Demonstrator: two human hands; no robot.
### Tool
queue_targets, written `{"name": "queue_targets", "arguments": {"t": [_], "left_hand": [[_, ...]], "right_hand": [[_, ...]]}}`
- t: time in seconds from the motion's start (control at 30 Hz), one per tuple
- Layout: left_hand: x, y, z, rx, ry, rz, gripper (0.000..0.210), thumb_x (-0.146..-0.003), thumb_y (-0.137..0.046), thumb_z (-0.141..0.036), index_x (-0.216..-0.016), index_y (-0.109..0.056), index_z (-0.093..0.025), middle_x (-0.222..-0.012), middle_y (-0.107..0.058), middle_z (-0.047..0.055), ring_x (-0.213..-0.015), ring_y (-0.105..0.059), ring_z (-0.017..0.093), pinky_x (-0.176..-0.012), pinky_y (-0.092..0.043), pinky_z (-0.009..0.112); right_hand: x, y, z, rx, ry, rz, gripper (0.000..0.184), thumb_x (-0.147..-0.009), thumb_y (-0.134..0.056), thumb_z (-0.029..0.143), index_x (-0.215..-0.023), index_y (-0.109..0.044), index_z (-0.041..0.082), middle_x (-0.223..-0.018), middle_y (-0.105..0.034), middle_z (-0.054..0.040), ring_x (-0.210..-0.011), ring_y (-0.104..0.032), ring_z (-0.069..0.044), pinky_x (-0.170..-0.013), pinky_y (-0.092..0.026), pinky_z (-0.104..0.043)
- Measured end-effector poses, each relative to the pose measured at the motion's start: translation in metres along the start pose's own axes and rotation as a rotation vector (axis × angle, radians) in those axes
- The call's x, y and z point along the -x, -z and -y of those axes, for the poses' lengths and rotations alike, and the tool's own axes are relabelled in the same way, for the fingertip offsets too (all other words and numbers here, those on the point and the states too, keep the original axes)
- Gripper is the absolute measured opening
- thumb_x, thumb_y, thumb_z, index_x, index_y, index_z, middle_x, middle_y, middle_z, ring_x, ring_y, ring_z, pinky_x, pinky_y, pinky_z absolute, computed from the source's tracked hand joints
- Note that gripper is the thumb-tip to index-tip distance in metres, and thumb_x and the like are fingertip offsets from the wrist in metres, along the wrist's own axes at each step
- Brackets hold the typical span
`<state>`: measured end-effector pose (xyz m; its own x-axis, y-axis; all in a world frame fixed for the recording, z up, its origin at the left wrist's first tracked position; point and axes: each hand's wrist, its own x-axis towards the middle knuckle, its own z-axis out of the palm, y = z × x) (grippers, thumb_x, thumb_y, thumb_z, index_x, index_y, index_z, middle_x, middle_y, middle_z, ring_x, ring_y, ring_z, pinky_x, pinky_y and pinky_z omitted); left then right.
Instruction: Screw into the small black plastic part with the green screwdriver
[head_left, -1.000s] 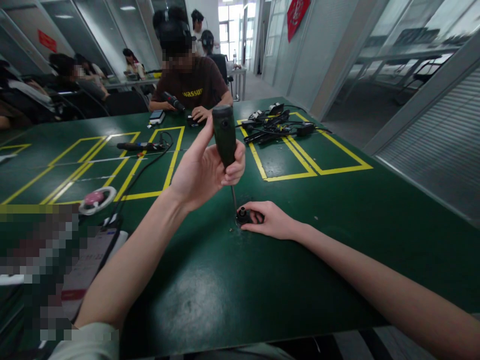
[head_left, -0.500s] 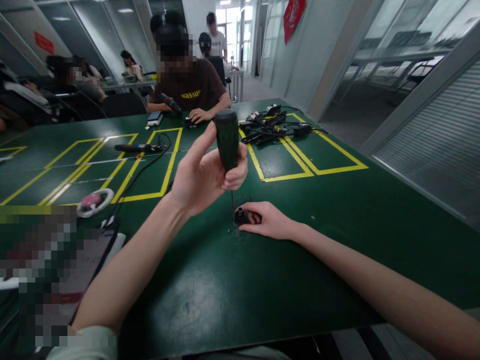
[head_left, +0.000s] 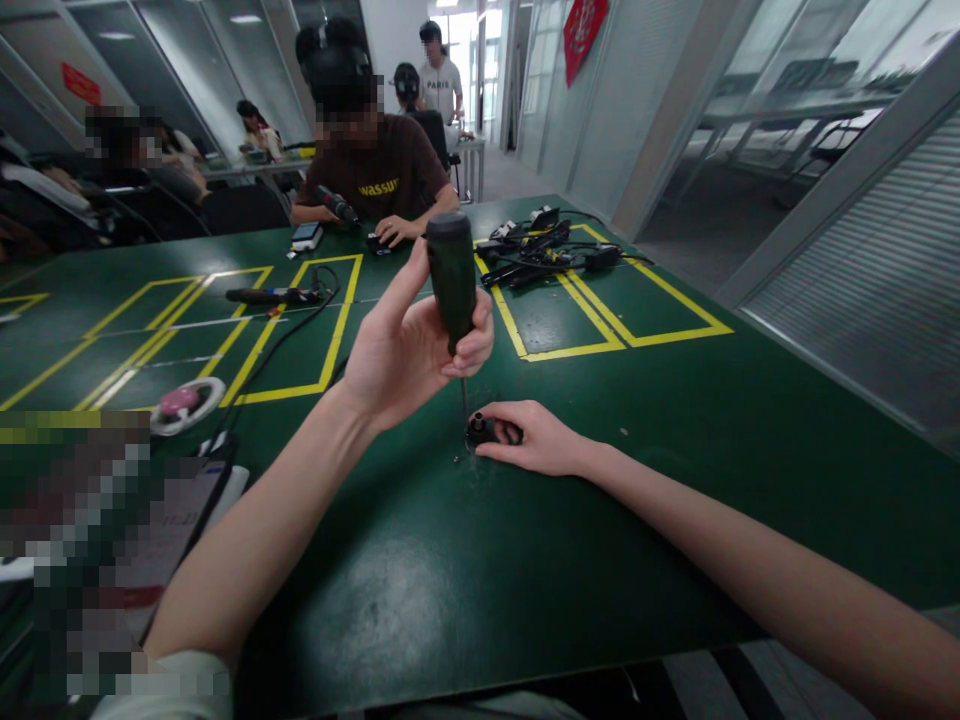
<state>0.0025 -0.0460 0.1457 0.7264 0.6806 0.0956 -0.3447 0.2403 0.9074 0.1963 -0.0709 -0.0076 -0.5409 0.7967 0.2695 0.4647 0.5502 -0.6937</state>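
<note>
My left hand is wrapped round the dark green handle of a screwdriver, which stands upright with its thin shaft pointing down. The shaft's lower end meets a small black part on the green table, or lies right beside it; the contact itself is too small to make out. A short round metal-rimmed tube sticks up from the part. Thumb and fingers of my right hand pinch this part from the right and keep it against the tabletop. Some tiny bits lie on the surface near the tip.
A heap of black cables and adapters lies at the back right. To the left are a corded black tool, a white ring with a pink middle and a blurred-out device. Across the table a co-worker holds a power tool.
The view has shifted very slightly. Both my hands, the screwdriver and the black part keep almost the same places and grips.
</note>
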Motion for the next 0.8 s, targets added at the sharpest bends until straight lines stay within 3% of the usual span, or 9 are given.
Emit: {"name": "queue_targets", "arguments": {"t": [0.13,0.33,0.4,0.57,0.8], "left_hand": [[-0.0002,0.0002,0.0007,-0.055,-0.047,0.012,0.065,-0.091,-0.046,-0.078,-0.075,-0.061,-0.017,-0.058,-0.043,-0.001,-0.052,-0.041,0.010,-0.050,-0.034,0.022],[-0.0014,0.0027,0.0011,-0.030,-0.109,0.030,0.047,-0.089,-0.063,-0.064,-0.080,-0.065,-0.018,-0.051,-0.037,-0.005,-0.048,-0.033,0.008,-0.048,-0.029,0.021],[-0.0015,0.0028,0.0001,-0.022,-0.103,0.034,0.053,-0.091,-0.057,-0.069,-0.082,-0.067,-0.017,-0.051,-0.035,-0.005,-0.047,-0.032,0.008,-0.048,-0.030,0.021],[-0.0020,0.0023,-0.0029,0.013,-0.017,-0.038,0.093,-0.094,-0.012,-0.082,-0.079,-0.072,-0.012,-0.049,-0.036,-0.001,-0.046,-0.037,0.009,-0.047,-0.037,0.022],[-0.0022,0.0029,-0.0015,0.046,-0.028,-0.003,0.082,-0.101,-0.020,-0.071,-0.063,-0.064,-0.013,-0.051,-0.036,-0.001,-0.047,-0.041,0.008,-0.047,-0.037,0.020]], "right_hand": [[-0.0004,0.0005,0.0009,-0.008,0.003,0.000,0.037,-0.093,-0.073,0.045,-0.113,-0.071,0.015,-0.069,-0.062,0.0028,-0.057,-0.053,-0.012,-0.062,-0.042,-0.025],[0.0003,0.0005,0.0008,-0.016,0.003,0.001,0.035,-0.092,-0.074,0.042,-0.113,-0.070,0.014,-0.069,-0.061,0.0030,-0.057,-0.054,-0.012,-0.062,-0.042,-0.025],[0.0004,0.0002,0.0001,-0.019,0.003,0.004,0.036,-0.092,-0.074,0.043,-0.113,-0.070,0.014,-0.069,-0.061,0.0031,-0.057,-0.054,-0.011,-0.062,-0.042,-0.025],[0.0003,-0.0004,-0.0013,-0.017,-0.001,0.006,0.035,-0.092,-0.074,0.043,-0.113,-0.070,0.015,-0.068,-0.061,0.0036,-0.056,-0.054,-0.011,-0.061,-0.042,-0.024],[0.0000,0.0006,0.0002,-0.009,-0.012,0.005,0.035,-0.091,-0.075,0.040,-0.113,-0.070,0.014,-0.068,-0.062,0.0032,-0.057,-0.054,-0.012,-0.062,-0.042,-0.025]]}}
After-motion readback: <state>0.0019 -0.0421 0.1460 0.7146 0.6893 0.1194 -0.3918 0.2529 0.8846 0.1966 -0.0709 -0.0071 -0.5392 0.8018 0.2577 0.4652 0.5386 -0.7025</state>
